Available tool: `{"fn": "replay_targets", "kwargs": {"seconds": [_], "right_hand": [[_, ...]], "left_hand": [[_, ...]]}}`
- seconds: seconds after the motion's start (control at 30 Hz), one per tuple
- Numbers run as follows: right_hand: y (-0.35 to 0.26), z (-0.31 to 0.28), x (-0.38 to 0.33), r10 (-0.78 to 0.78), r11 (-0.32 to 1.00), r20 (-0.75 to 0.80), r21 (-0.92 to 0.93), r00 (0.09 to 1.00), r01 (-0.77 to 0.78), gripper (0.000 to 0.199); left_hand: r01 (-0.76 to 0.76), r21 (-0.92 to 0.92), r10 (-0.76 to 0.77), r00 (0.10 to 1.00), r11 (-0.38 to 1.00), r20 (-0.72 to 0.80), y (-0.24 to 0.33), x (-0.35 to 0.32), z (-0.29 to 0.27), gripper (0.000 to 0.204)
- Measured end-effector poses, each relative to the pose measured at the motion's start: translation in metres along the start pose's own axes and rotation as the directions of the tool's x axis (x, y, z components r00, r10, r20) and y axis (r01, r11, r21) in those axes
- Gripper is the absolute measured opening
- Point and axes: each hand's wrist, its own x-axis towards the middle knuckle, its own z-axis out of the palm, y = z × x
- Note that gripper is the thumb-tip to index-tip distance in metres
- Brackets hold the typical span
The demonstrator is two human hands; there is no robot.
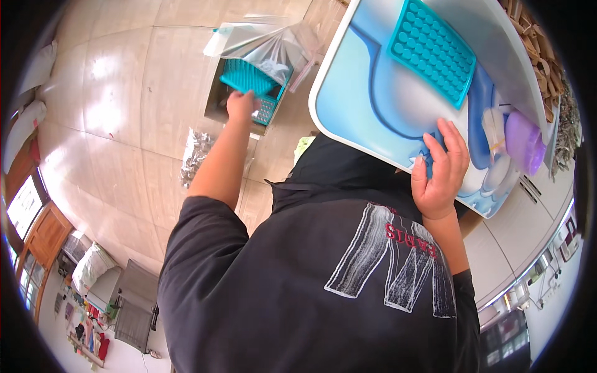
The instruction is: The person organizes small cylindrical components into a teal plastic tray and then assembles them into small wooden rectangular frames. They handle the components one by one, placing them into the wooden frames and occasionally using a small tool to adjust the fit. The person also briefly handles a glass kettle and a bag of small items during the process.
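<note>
Fingers (pixel 244 99) of our left hand (pixel 241 105) are curling down onto a teal tray (pixel 244 76) that is sitting in the mouth of an open cardboard box (pixel 217 99) on the tiled floor (pixel 124 124). We are judging the grip as closed on the tray's near edge, though the fingertips are hidden behind the knuckles. That tray is lying directly ahead of the fingers, touching them, with its long axis running left to right across the box. A clear plastic bag (pixel 273 40) is draping over the far side of the box, and a second, crinkled bag (pixel 196 152) is lying on the floor just beside our left forearm.

Fingers (pixel 451 140) of our right hand (pixel 438 177) are spreading flat on a blue and white table (pixel 373 105), thumb hooked at its near edge; they are holding nothing. A second teal tray (pixel 432 50) is resting on the table, well apart from that hand, its long axis slanting toward the far left. A purple lid (pixel 524 142) is lying near the right edge. Our left hand is the nearer to the tray in the box.
</note>
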Motion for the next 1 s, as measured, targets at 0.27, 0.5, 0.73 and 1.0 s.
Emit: {"fn": "replay_targets", "kwargs": {"seconds": [0.27,0.5,0.73,1.0], "right_hand": [[0.0,-0.001,0.001,0.005,1.0,0.008,-0.011,1.0,-0.005,0.034],[0.001,0.0,-0.001,0.029,1.0,0.034,-0.01,0.999,-0.028,0.032],[0.001,-0.001,0.002,0.007,1.0,0.055,-0.012,0.998,-0.007,0.03],[0.001,0.0,0.0,0.024,1.0,0.056,-0.012,0.998,-0.024,0.029]], "left_hand": [[0.138,0.286,-0.171,0.981,0.948,0.096,-0.027,0.095,-0.001,0.039],[-0.147,0.796,0.195,0.98,0.587,0.037,-0.056,0.098,-0.036,0.039],[-0.302,0.876,0.051,0.951,0.377,0.306,-0.077,0.136,-0.042,0.042],[-0.263,0.886,0.086,0.965,0.382,0.249,-0.075,0.125,-0.039,0.035]]}}
